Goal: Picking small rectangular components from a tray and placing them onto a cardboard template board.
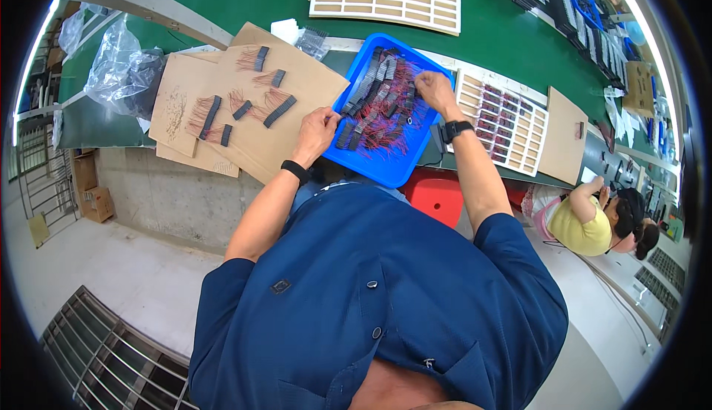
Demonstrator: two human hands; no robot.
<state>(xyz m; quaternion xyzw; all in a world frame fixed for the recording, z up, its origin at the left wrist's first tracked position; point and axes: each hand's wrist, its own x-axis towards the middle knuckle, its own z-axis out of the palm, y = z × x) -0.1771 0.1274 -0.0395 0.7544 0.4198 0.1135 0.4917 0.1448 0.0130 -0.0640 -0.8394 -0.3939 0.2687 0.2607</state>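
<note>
Right hand (434,87) pinches wired parts in the blue tray (356,159); left hand (317,129), fingers curled at the tray's edge, steadies it.

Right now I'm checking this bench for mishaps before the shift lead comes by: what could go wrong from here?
1. The blue tray juts past the table edge toward the person; a push from the left hand could likely tip it.
2. The red-wired strips lie tangled, so the right hand may drag out extra ones or bend leads.
3. The cardboard sheets overhang the edge too, so the sorted strips might slide off.
</note>
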